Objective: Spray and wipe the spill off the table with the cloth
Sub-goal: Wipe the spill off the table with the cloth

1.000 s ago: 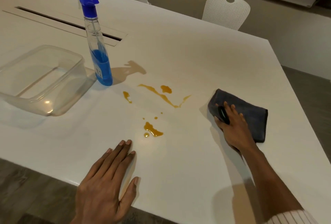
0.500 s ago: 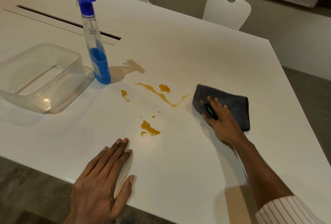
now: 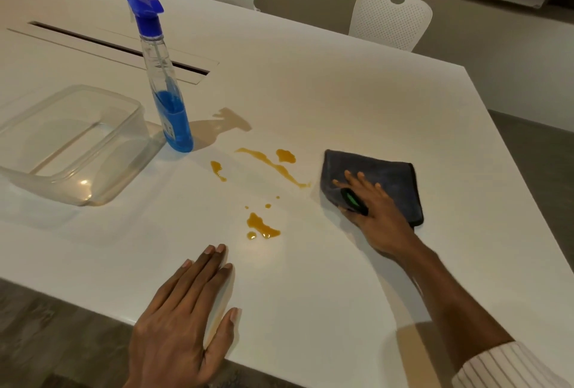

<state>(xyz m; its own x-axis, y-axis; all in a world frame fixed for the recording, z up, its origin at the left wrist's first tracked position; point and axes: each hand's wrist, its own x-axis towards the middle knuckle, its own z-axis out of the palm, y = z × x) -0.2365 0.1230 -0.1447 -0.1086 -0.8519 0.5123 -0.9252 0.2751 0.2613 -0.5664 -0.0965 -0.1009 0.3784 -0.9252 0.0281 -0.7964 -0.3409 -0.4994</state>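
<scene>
An amber spill [image 3: 273, 167] lies in streaks and drops at the middle of the white table [image 3: 310, 83], with a second puddle [image 3: 261, 226] nearer me. A folded dark grey cloth [image 3: 385, 176] lies flat just right of the streak's end. My right hand [image 3: 372, 210] presses flat on the cloth's near left part, fingers spread, a black and green ring on one finger. My left hand [image 3: 189, 319] rests palm down on the table near the front edge, holding nothing. A spray bottle [image 3: 164, 83] with blue liquid and a blue trigger stands upright left of the spill.
A clear plastic tub [image 3: 71, 142] sits at the left, beside the bottle. A long cable slot [image 3: 118, 46] runs across the table's far left. Two white perforated chairs [image 3: 391, 18] stand behind the far edge. The table's front edge runs close under my left hand.
My right hand has slid the cloth leftward across the table, up to the right end of the spill streak. The left hand has stayed flat in place.
</scene>
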